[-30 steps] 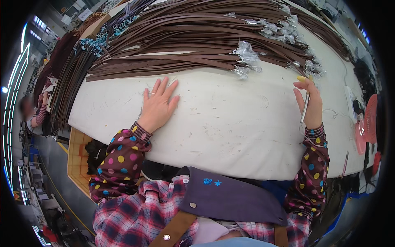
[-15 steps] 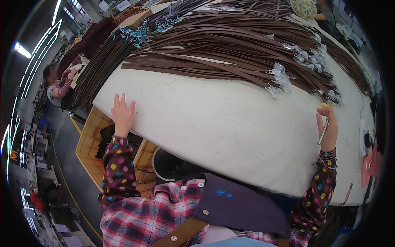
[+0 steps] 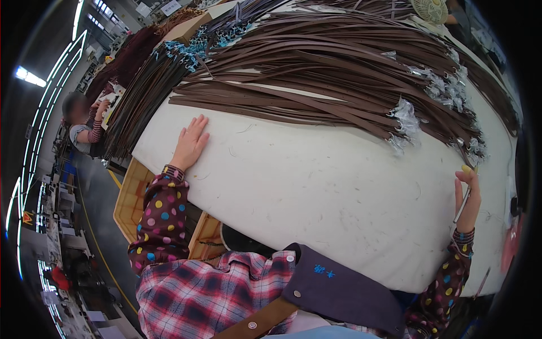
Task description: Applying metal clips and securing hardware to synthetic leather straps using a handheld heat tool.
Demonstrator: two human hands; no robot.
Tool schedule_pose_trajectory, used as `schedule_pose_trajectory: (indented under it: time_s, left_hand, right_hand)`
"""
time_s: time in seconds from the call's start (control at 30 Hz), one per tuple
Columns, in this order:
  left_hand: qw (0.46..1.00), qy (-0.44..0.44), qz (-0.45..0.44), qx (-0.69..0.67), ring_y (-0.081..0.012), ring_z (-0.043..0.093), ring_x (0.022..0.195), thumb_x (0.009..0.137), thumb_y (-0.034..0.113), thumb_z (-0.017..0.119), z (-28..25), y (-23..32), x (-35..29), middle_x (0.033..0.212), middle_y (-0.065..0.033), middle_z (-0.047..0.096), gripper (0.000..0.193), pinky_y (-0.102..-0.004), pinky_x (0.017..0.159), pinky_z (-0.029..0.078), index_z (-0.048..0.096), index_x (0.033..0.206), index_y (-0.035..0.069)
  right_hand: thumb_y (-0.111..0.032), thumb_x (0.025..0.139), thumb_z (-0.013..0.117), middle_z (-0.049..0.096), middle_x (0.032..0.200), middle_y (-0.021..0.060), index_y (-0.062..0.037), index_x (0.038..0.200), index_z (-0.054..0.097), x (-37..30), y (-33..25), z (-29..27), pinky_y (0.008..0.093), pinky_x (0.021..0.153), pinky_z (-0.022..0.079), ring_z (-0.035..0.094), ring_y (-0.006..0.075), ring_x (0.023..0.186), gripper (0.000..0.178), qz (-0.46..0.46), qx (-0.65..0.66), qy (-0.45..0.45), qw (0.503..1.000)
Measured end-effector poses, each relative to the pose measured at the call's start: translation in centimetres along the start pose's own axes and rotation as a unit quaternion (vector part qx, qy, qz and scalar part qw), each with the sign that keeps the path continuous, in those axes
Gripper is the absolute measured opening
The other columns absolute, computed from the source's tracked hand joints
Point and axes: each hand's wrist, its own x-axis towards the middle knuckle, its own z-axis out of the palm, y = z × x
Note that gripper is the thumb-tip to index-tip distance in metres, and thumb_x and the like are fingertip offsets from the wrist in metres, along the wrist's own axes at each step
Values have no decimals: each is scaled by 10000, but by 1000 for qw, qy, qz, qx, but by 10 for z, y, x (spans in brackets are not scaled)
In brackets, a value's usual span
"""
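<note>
My left hand (image 3: 191,142) lies with its fingers stretched out on the white table cover, just below the near edge of the brown straps (image 3: 271,104). My right hand (image 3: 470,195) is at the right side of the table, closed around a thin silver pen-like stick (image 3: 462,204). Yellow covers a fingertip of that hand. Its fingertips are close to the ends of the straps, where a dark strip reaches down to them; whether they pinch it I cannot tell. Clear plastic wrapping (image 3: 405,121) covers some strap ends near the right hand.
Darker straps with blue-wrapped ends (image 3: 189,53) hang over the table's left edge. A wooden crate (image 3: 132,198) stands below that edge. Another person (image 3: 84,124) works at the far left. A round fan (image 3: 430,8) is at the back right, and a slim tool (image 3: 483,281) lies near the right front.
My left hand has moved right and forward across the cover, toward the straps. My right hand, still with the silver stick, appears lower and farther right as the view shifts.
</note>
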Motion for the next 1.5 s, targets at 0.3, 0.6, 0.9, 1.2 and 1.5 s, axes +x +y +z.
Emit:
schedule_pose_trajectory:
  time_s: [0.3,0.6,0.9,1.2,1.5]
  left_hand:
    - [957,-67,283,-26,-342,209,1396,942,495,411,14,202,2,1494,-202,244,713,-484,1127,135,247,1437,9]
    - [950,-50,307,-8,-333,231,1386,943,396,451,43,285,35,1485,-205,255,632,-475,1121,164,292,1416,8]
    - [961,-130,243,-8,-306,244,1387,901,312,513,-7,196,-85,1490,-144,290,617,-461,1124,157,320,1421,43]
    - [992,69,100,20,-328,515,1133,865,98,594,-44,130,-69,1245,-157,540,305,-417,946,401,572,1162,35]
    - [905,79,406,-99,-264,528,983,760,82,684,24,318,84,1035,-62,568,291,-359,822,416,603,1040,83]
  right_hand:
    - [-1,812,659,663,953,82,-20,1173,513,10,-23,1,349,886,438,598,243,938,389,-11,-42,-26,999]
    - [-39,802,675,670,889,50,-37,1113,552,10,-34,-1,346,888,416,587,247,929,334,4,-47,-24,999]
    - [-55,793,690,675,880,43,-32,1100,557,10,-34,-17,345,882,416,600,231,909,335,-2,-55,17,998]
    - [-62,799,678,655,849,45,-72,1012,576,22,-53,-4,378,901,417,608,253,828,236,-38,-14,-5,999]
    - [-56,802,670,633,816,48,-74,936,565,16,-53,3,417,891,439,601,256,760,171,-15,2,-69,998]
